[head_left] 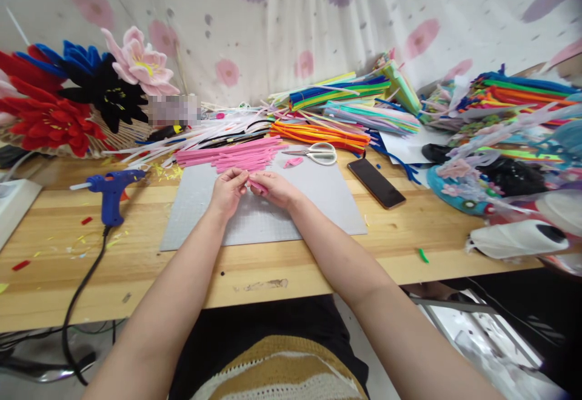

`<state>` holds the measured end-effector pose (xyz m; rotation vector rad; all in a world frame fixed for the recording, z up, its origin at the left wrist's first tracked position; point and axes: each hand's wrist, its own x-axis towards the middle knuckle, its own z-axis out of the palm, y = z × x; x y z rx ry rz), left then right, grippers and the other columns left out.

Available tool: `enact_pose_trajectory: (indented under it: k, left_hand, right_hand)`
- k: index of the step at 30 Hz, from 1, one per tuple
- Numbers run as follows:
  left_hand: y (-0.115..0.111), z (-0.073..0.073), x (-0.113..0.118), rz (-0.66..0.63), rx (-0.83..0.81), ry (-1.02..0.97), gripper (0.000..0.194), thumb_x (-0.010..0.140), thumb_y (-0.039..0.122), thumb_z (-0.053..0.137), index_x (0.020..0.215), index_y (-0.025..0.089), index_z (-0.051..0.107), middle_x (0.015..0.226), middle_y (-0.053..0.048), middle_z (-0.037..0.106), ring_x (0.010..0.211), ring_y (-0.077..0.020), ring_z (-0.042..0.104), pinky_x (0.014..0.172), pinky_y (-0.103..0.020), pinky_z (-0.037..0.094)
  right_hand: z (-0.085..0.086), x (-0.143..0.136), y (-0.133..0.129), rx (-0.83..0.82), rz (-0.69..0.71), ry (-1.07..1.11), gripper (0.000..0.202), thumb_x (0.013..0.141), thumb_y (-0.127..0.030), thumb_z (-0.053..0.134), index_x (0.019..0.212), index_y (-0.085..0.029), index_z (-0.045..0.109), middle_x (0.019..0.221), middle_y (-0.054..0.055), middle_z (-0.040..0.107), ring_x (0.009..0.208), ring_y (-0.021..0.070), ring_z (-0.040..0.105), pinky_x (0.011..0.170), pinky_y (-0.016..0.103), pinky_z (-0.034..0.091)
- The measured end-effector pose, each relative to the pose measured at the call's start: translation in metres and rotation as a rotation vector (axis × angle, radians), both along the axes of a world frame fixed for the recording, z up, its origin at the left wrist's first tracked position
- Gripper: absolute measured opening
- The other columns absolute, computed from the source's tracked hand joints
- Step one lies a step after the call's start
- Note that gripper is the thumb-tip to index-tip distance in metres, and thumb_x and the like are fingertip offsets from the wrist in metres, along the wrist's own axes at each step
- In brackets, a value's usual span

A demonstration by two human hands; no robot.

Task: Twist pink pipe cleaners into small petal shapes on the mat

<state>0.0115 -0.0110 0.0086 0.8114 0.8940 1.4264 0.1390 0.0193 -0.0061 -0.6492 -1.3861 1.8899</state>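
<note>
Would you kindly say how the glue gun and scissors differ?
The glue gun is blue; the scissors are whitish-handled. The glue gun trails a cord; the scissors have none. The glue gun lies left of the mat, the scissors by its far edge. Both rest unheld.

No legible text, labels, brands, numbers

Held pink piece (259,186) mostly hidden, white box (16,207) cut off

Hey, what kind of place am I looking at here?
Probably a small craft workspace: bundled orange pipe cleaners, a blue hot glue gun and a red fuzzy handmade-looking flower share the wooden table.
</note>
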Motion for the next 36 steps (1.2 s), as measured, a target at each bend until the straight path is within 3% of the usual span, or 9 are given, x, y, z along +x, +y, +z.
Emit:
enact_pose_trajectory:
  k: [7, 12, 17, 21, 26, 29, 33, 36]
  left_hand:
    - [0.000, 0.001, 0.002, 0.017, 0.030, 0.032, 0.016, 0.061, 0.015, 0.068, 0.055, 0.015, 0.054, 0.046, 0.002, 0.054, 0.044, -0.0064, 0.049, 0.047, -0.018, 0.040]
    - [-0.001, 0.002, 0.000, 0.008, 0.028, 0.107, 0.020, 0.059, 0.023, 0.073, 0.060, 0.016, 0.055, 0.050, 0.004, 0.054, 0.046, -0.0074, 0.050, 0.046, -0.019, 0.042]
    - [0.001, 0.001, -0.006, 0.075, 0.017, 0.294, 0.028, 0.058, 0.039, 0.074, 0.065, 0.016, 0.060, 0.054, 0.004, 0.052, 0.046, -0.0065, 0.044, 0.042, -0.019, 0.042]
    - [0.003, -0.002, -0.011, 0.112, 0.023, 0.433, 0.027, 0.058, 0.039, 0.074, 0.062, 0.015, 0.060, 0.053, 0.002, 0.054, 0.045, -0.0076, 0.045, 0.041, -0.020, 0.042]
    - [0.003, 0.001, -0.016, 0.021, 0.068, 0.537, 0.025, 0.063, 0.038, 0.071, 0.058, 0.016, 0.060, 0.046, 0.004, 0.048, 0.038, -0.0062, 0.040, 0.035, -0.018, 0.035]
    - [0.002, 0.003, -0.018, -0.071, 0.115, 0.604, 0.023, 0.066, 0.034, 0.069, 0.057, 0.016, 0.059, 0.048, 0.002, 0.051, 0.034, -0.0058, 0.038, 0.031, -0.018, 0.028]
    - [0.001, 0.004, -0.020, -0.119, 0.099, 0.562, 0.020, 0.066, 0.029, 0.070, 0.055, 0.016, 0.059, 0.047, 0.002, 0.052, 0.033, -0.0049, 0.037, 0.031, -0.018, 0.027]
    - [-0.001, 0.005, -0.022, -0.167, 0.058, 0.472, 0.024, 0.066, 0.033, 0.071, 0.054, 0.015, 0.060, 0.042, 0.003, 0.045, 0.032, -0.0047, 0.032, 0.030, -0.018, 0.024]
  right_hand:
    - [-0.002, 0.000, 0.000, 0.018, 0.005, -0.011, 0.026, 0.081, -0.035, 0.054, 0.068, -0.013, 0.058, 0.051, -0.005, 0.042, 0.049, 0.0060, 0.031, 0.048, 0.022, 0.021]
    - [0.000, 0.001, 0.000, 0.021, -0.038, -0.070, 0.025, 0.080, -0.037, 0.052, 0.069, -0.014, 0.057, 0.051, -0.005, 0.041, 0.049, 0.0062, 0.032, 0.050, 0.022, 0.023]
    - [0.007, 0.004, -0.002, 0.130, -0.095, -0.163, 0.023, 0.077, -0.035, 0.054, 0.066, -0.015, 0.053, 0.052, -0.006, 0.041, 0.049, 0.0058, 0.031, 0.050, 0.021, 0.024]
    - [0.012, 0.005, -0.004, 0.216, -0.098, -0.249, 0.025, 0.076, -0.037, 0.055, 0.066, -0.014, 0.054, 0.053, -0.007, 0.040, 0.050, 0.0053, 0.031, 0.051, 0.022, 0.024]
    - [0.014, 0.007, -0.005, 0.281, -0.054, -0.331, 0.023, 0.077, -0.035, 0.053, 0.073, -0.013, 0.060, 0.051, -0.007, 0.037, 0.049, 0.0057, 0.029, 0.051, 0.023, 0.023]
    - [0.015, 0.009, -0.005, 0.304, -0.011, -0.354, 0.021, 0.077, -0.031, 0.052, 0.072, -0.013, 0.060, 0.049, -0.007, 0.036, 0.048, 0.0062, 0.029, 0.051, 0.023, 0.023]
    - [0.017, 0.011, -0.005, 0.306, 0.017, -0.341, 0.018, 0.076, -0.029, 0.054, 0.070, -0.013, 0.060, 0.051, -0.007, 0.039, 0.049, 0.0060, 0.030, 0.051, 0.023, 0.023]
    - [0.018, 0.013, -0.005, 0.278, 0.080, -0.312, 0.021, 0.076, -0.032, 0.055, 0.070, -0.013, 0.061, 0.052, -0.006, 0.040, 0.049, 0.0060, 0.031, 0.051, 0.023, 0.023]
